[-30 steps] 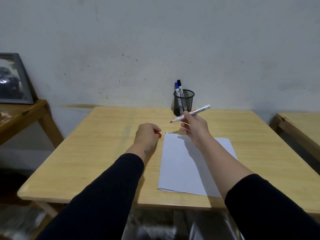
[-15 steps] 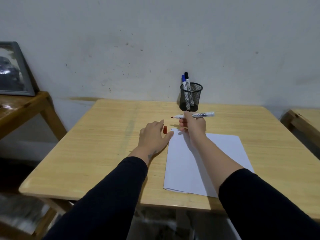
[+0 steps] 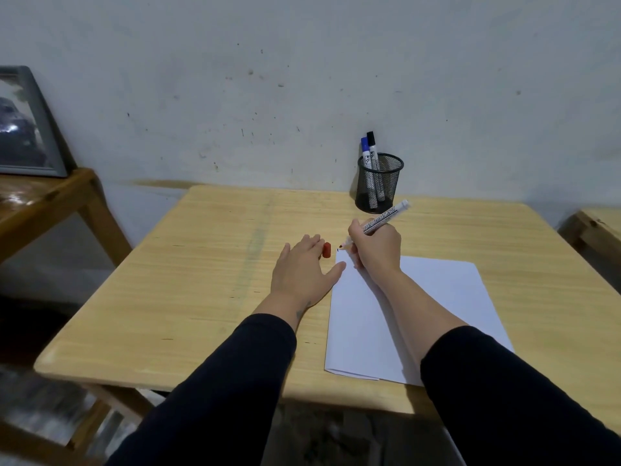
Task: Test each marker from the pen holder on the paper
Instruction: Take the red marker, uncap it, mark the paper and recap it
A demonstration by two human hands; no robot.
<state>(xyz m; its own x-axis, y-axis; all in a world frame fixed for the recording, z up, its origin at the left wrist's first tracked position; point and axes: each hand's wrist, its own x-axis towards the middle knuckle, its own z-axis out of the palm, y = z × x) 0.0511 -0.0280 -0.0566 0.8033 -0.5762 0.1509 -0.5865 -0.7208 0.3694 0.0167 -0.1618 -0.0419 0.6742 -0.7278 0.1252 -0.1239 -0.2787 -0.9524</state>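
The right hand point(image 3: 376, 252) is curled in a writing grip, fingers clamped around a white marker point(image 3: 383, 220) whose barrel slants up toward 1 o'clock past the knuckles. Its uncapped tip points down toward 7 o'clock and sits at the far-left corner of the paper point(image 3: 413, 314); whether it touches the sheet cannot be told. The right forearm runs back toward 5 o'clock across the paper, sleeve pushed up.

The left hand point(image 3: 304, 269) lies flat on the counter point(image 3: 201, 280), palm down, fingers spread loosely and gripping nothing, the thumb reaching toward the paper's left edge. A red cap point(image 3: 326, 250) stands on the counter just beside the left fingertips, at 9 o'clock from the marker tip and close to it.

The pen holder point(image 3: 379, 186), a black mesh cup, stands at 12 o'clock from the right hand near the counter's far edge, holding a blue-capped marker point(image 3: 366, 156) and a black-capped marker point(image 3: 372, 146).
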